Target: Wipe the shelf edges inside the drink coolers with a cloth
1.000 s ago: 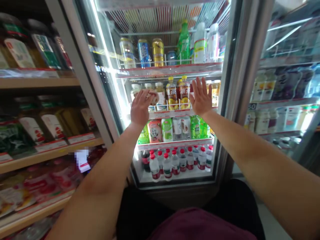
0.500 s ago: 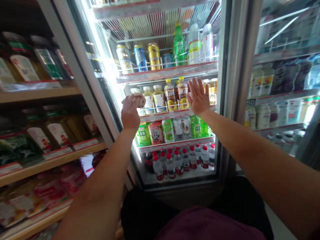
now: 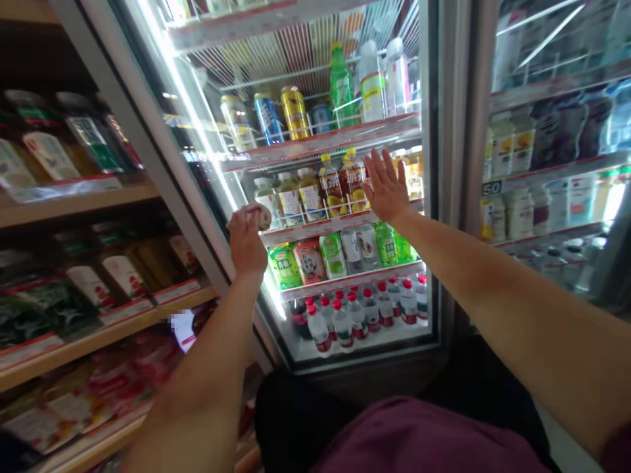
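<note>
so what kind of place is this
Most likely a small shop or convenience store: a glass-door drinks cooler stocked with bottles and cans, and beside it wooden shelves of packaged goods with price tags.

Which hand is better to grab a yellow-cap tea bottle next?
Probably the right hand: it is open, empty and right beside the tea bottles. The left hand is further left and already closed around a small thing.

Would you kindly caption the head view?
Left hand grips a pale object; right hand spreads open against the lit drinks cooler.
</note>
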The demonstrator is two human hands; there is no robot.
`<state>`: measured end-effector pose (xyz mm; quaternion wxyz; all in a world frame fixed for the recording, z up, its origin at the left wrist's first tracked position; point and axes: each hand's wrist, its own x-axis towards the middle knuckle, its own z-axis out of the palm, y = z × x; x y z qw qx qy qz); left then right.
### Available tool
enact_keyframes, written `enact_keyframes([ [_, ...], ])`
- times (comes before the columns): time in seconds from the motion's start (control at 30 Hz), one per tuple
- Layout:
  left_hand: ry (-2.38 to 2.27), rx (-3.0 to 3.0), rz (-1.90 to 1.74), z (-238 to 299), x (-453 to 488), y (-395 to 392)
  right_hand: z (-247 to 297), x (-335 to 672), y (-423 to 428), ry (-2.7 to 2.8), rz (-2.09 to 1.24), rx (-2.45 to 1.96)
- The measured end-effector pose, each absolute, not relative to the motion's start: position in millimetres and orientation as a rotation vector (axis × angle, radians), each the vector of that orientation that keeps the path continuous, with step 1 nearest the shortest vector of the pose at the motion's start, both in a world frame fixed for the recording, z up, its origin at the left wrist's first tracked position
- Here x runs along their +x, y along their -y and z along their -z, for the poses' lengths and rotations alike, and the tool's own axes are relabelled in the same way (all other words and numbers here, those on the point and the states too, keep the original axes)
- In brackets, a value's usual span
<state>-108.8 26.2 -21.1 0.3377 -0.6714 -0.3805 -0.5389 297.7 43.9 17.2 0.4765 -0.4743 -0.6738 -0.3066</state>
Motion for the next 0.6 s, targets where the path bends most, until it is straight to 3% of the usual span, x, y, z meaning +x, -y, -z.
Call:
enact_keyframes([
  [0.13, 0.996, -1.826, 1.371, 52.0, -107.3, -18.8, -15.9, 296.4, -45.9, 1.634, 0.727, -1.15],
  [0.6, 1.034, -1.716, 1.39, 49.7, -106.5, -30.0, -14.6, 297.5, -44.8, 1.651, 0.767, -1.138],
])
